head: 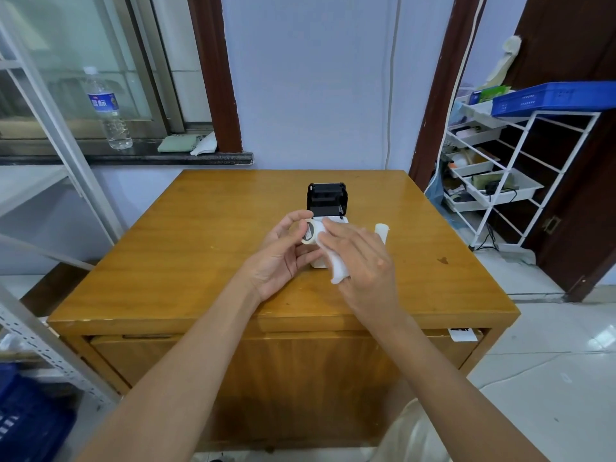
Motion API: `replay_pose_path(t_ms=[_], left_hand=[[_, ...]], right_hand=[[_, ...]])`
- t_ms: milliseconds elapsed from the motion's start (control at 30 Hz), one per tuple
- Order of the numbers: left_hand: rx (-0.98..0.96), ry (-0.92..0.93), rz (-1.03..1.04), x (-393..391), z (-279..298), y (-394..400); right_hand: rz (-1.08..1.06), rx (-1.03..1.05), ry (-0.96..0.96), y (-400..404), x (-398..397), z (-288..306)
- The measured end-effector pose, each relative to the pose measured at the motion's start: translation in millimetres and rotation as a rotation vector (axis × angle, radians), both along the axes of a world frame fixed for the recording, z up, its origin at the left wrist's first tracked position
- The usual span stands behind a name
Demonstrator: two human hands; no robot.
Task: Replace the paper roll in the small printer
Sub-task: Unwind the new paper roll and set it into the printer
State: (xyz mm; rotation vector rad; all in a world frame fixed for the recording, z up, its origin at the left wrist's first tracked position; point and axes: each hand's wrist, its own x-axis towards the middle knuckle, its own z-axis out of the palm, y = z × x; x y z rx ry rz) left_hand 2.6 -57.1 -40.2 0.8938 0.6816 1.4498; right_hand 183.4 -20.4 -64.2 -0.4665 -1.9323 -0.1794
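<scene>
Head view: the left hand (283, 251) pinches a paper roll (310, 232), its axis roughly level, just in front of the open printer (326, 198). The right hand (358, 255) grips its loose paper tail (336, 265); both are close to the bay.

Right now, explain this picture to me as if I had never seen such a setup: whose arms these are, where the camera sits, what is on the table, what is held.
There is no machine arm here. One camera, worn on the person's head, looks forward and down, so the two bare arms are the wearer's own.

On the wooden table stands a small printer, its black lid tipped up and open.

The left hand holds a paper roll between thumb and fingers, just in front of the printer. The right hand pulls the roll's loose white paper end out under its fingers.

To the right, on the table, lies a second white roll, partly hidden behind the right hand.

A water bottle stands on the windowsill.
</scene>
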Motion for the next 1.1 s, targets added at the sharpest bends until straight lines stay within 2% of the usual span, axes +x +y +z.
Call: replay_pose_path(t_ms=[267,467,533,600,667,767,933,1000,1100], left_hand=[[-0.008,0.044,-0.056,0,-4,2],[0.028,0.067,-0.043,11,4,-5],[0.045,0.103,0.007,10,4,-6],[0.032,0.154,0.151,10,4,-5],[0.027,0.325,0.393,11,-1,-1],[0.042,0.812,0.696,10,-15,11],[-0.056,1.25,0.741,15,-16,15],[-0.067,1.445,0.701,18,-15,17],[-0.115,1.562,0.648,22,-14,18]], right_hand=[[-0.047,-0.001,0.068,1,-7,0],[-0.032,-0.084,0.125,2,-5,5],[-0.048,-0.127,0.154,4,-3,11],[-0.05,-0.194,0.182,9,3,21],[-0.058,-0.267,0.169,17,9,37],[-0.063,-0.402,0.014,40,14,58],[-0.009,-0.516,-0.406,72,6,78],[-0.012,-0.538,-0.487,79,-2,84],[-0.013,-0.592,-0.566,87,-10,86]])
